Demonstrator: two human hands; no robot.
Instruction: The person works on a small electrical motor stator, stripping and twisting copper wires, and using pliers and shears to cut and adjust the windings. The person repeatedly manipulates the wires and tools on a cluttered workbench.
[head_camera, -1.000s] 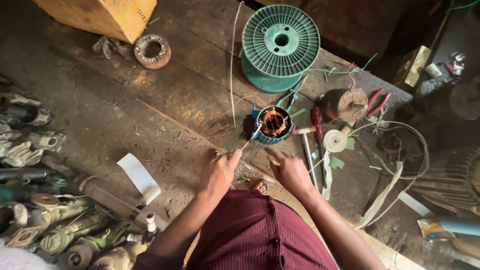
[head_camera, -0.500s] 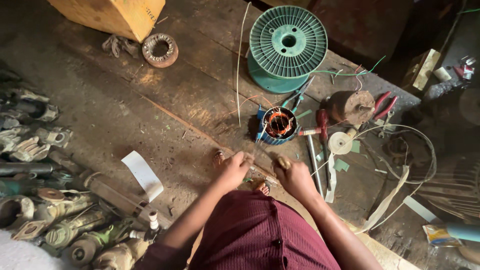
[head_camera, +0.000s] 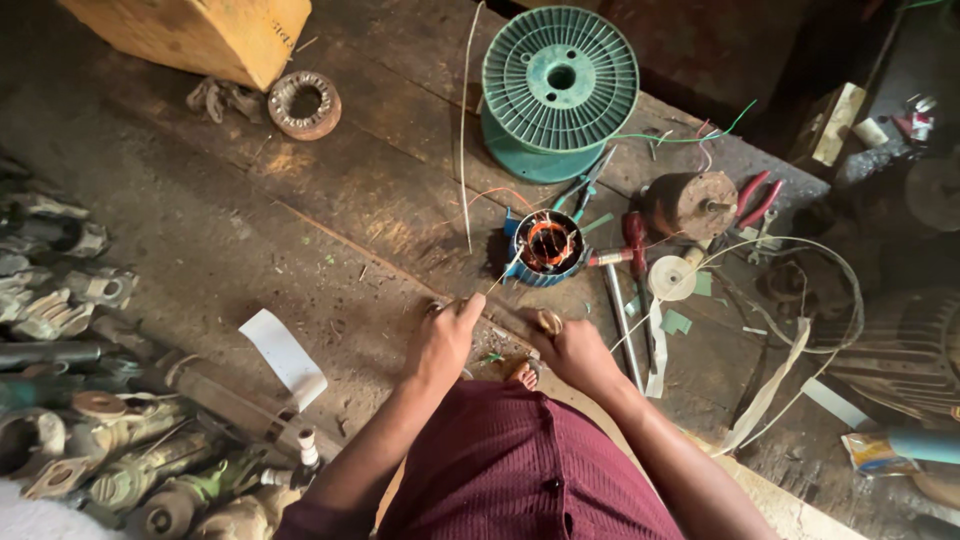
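I sit on a worn wooden floor (head_camera: 330, 190) in a maroon shirt. A small blue motor stator (head_camera: 547, 247) with copper windings lies just ahead of my hands. My left hand (head_camera: 445, 340) is closed, pinching a thin pale strand (head_camera: 500, 283) that runs up to the stator. My right hand (head_camera: 578, 352) is closed on a small tan ring-shaped roll (head_camera: 548, 321), a little to the right of the left hand. A big green wire spool (head_camera: 560, 85) stands behind the stator.
Right of the stator lie a red-handled screwdriver (head_camera: 635, 235), a white tape roll (head_camera: 672, 277), a brown cylindrical motor part (head_camera: 690, 203) and red pliers (head_camera: 755, 195). A yellow box (head_camera: 200, 35) and rusty ring core (head_camera: 303, 103) sit far left; metal parts (head_camera: 80, 420) pile at near left.
Both hands stay in front of the stator on the same strand. They came a little closer together half a second ago and have spread slightly apart again.
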